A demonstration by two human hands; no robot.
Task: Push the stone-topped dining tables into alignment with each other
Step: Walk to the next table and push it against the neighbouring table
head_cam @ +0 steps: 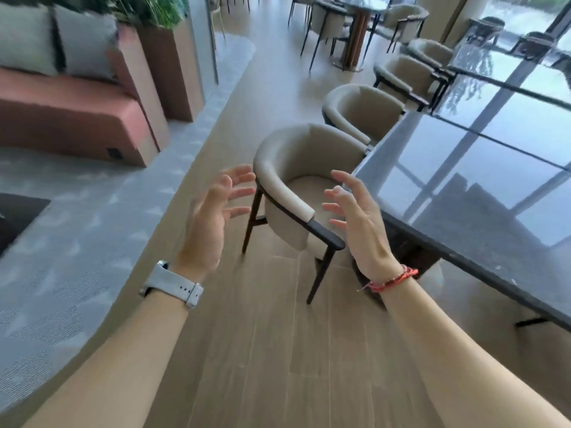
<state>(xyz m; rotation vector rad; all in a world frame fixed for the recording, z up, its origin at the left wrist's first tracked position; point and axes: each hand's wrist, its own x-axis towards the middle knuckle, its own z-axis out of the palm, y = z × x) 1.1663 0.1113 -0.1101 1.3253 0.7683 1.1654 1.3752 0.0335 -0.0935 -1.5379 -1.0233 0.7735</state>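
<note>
Holding nothing: left hand (213, 217), raised in the air, fingers spread and slightly bent, palm turned inward; white strap watch (171, 284) on its wrist. Right hand (358, 220), likewise released, fingers splayed, palm facing the left hand; red cord bracelet (392, 279) on its wrist. Neither hand touches any furniture. Between and just beyond the hands: beige upholstered tub chair with dark wooden legs (284, 159), drawn close to the table's left side. Just right of the right hand: near dark glossy stone-topped dining table (463, 205), long edge running toward far right, reflecting the windows. Beyond it, end to end across a narrow dark seam: second stone-topped table (509, 118), its left corner looking slightly stepped to the right of the near table's. Two more beige tub chairs (361, 109) along the left side, farther off. Underfoot: pale wood-look plank floor (278, 350). Left: grey patterned carpet (77, 242); terracotta upholstered bench (61, 112) with grey cushions (24, 35). Far: round pedestal table (361, 4) with chairs.
</note>
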